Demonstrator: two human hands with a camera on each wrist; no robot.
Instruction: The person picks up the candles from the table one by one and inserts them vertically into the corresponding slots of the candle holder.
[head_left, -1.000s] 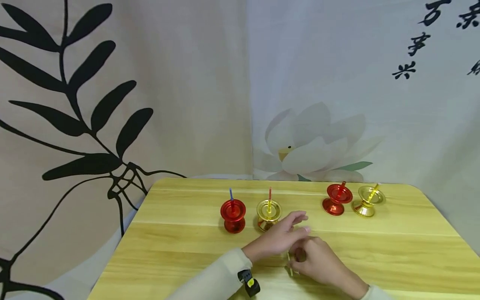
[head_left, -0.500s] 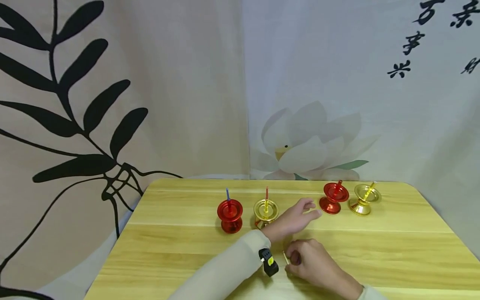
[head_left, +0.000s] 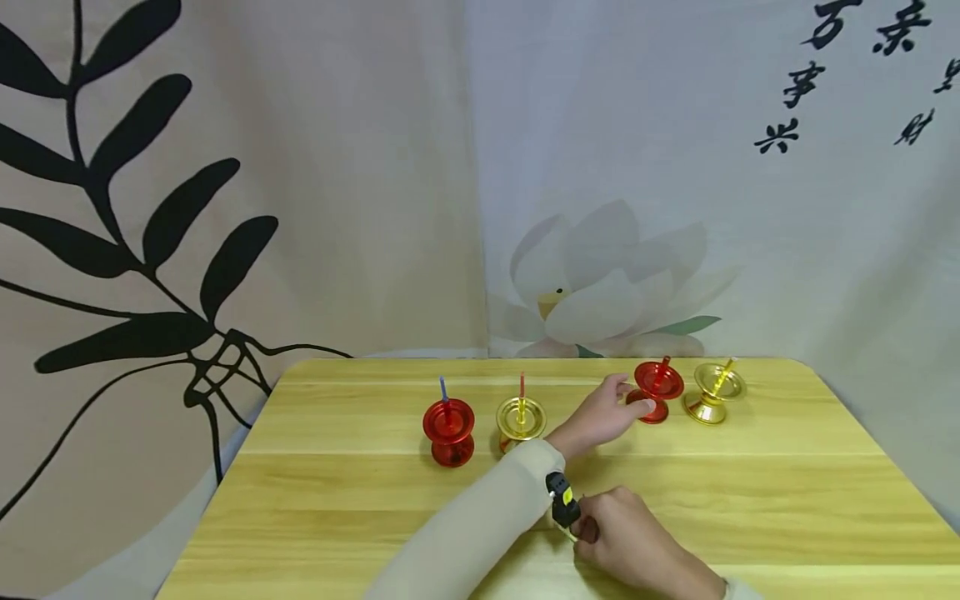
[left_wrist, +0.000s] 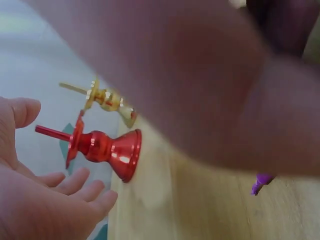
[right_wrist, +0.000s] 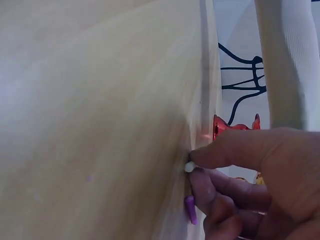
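Note:
My left hand (head_left: 603, 410) reaches to the red candle holder (head_left: 660, 385) at the back right, its thumb and fingers spread on either side of it. In the left wrist view, the red holder (left_wrist: 102, 147) stands between thumb and fingers, a red peg rising from its dish. My right hand (head_left: 630, 537), low over the front middle of the table, pinches a thin pale stick (head_left: 567, 533) between thumb and forefinger. Up close, the stick's round white end (right_wrist: 190, 166) shows at the fingertips. A small purple piece (right_wrist: 190, 209) shows just below these fingers; whether it joins the stick, I cannot tell.
A gold candle holder (head_left: 708, 404) with a yellow peg stands right of the red one. Left of my hands are another red holder (head_left: 450, 437) bearing a blue candle and a gold one (head_left: 521, 412) bearing a red candle. A printed curtain (head_left: 375, 167) hangs behind the wooden table (head_left: 360, 500).
My left hand has moved away from beside the right hand, back and to the right, up to the red holder. The right hand stays low with its stick. The view has swung slightly right.

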